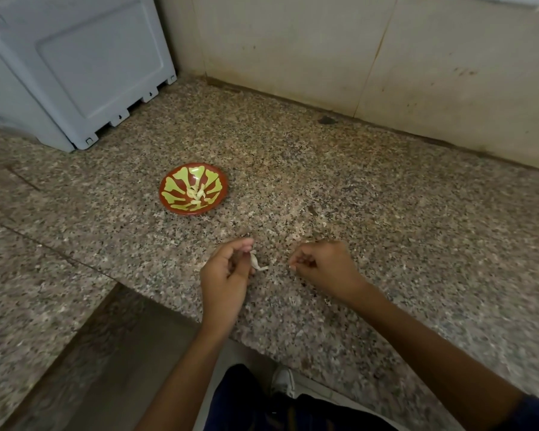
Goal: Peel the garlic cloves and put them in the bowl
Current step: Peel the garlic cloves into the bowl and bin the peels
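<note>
Speckled granite worktop (pixel 355 188) against stained beige wall tiles (pixel 293 48). Far left, pale blue plastic appliance (pixel 75 63). Nearer, red bowl with yellow-green pattern (pixel 193 188) holding peeled garlic cloves (pixel 196 194). Left hand (pixel 227 269) pinching whitish garlic clove with loose papery skin (pixel 255 262). Right hand (pixel 321 265) curled, fingertips pinched together; contents unclear.

Home kitchen; speckled granite counter (pixel 355 188); stained tile wall (pixel 324 51); grey appliance (pixel 75 66) in corner
</note>
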